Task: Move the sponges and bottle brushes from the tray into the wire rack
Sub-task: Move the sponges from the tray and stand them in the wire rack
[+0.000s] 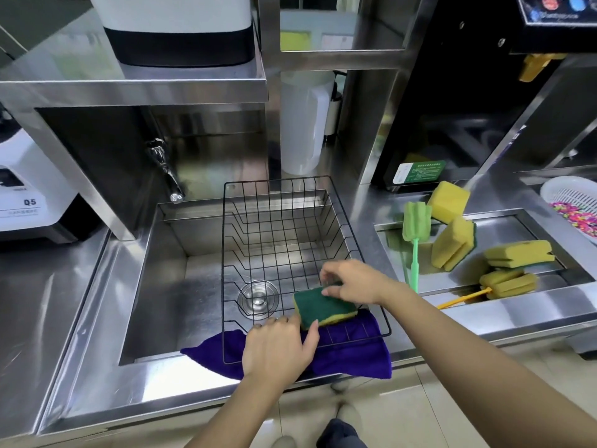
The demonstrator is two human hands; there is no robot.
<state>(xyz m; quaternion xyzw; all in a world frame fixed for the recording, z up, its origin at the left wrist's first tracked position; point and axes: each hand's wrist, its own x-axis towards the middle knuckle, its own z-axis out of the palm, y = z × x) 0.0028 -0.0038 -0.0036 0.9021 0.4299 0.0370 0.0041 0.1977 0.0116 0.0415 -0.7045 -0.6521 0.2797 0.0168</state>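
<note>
Your right hand pinches the green-side-up sponge lying left-to-right in the wire rack, your left hand relaxed, thumb touching it; the machine reads "Q5".

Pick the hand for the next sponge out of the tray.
Right, probably. The tray lies on the right side, and the right hand, pinching the green-topped sponge in the wire rack, is nearer to it. The left hand rests at the rack's front edge and would have to cross over.

We note a purple cloth draped over the steel sink's front edge, and a white perforated plastic basket far right.
</note>
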